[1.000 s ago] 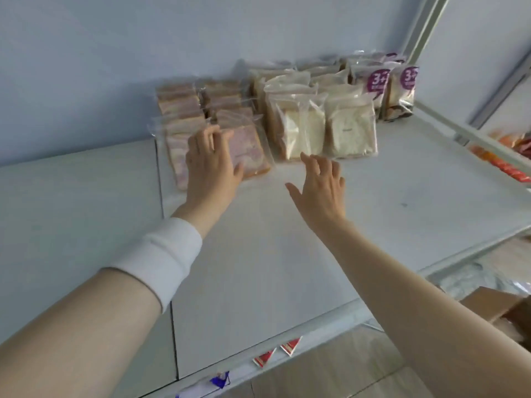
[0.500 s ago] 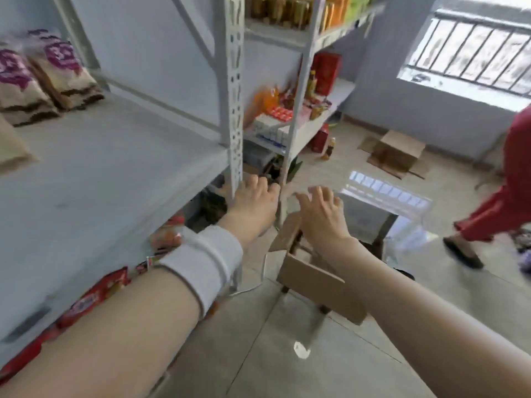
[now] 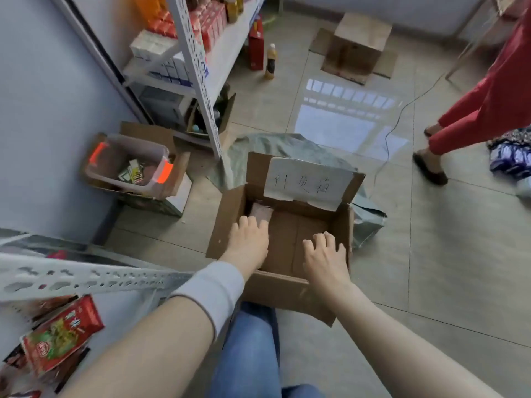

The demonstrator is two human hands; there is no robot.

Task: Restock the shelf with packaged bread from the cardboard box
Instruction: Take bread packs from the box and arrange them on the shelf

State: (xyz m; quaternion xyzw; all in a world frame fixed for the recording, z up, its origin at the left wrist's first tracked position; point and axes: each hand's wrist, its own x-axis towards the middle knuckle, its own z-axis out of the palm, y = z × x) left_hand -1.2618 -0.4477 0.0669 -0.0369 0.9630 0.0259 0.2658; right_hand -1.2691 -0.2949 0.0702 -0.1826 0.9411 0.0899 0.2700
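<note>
An open cardboard box [image 3: 313,297] stands on the tiled floor below me, a white handwritten label on its far flap. One pinkish bread packet [image 3: 261,213] lies in its far left corner. My left hand [image 3: 249,242] reaches into the box, fingertips at the near edge of that packet; whether they touch it I cannot tell. My right hand [image 3: 326,257] hovers over the box's right side with fingers spread, holding nothing. The bread shelf is out of view.
A metal shelf edge [image 3: 86,278] with red snack packets [image 3: 59,336] sits at lower left. A clear bin [image 3: 126,165] on cardboard, a shelf upright [image 3: 201,79], a second box [image 3: 359,44] and a bottle [image 3: 270,61] stand on the floor. A person in red [image 3: 482,110] walks at right.
My view swung from the bread shelf down to the floor. Both hands left the shelf and lowered into the cardboard box.
</note>
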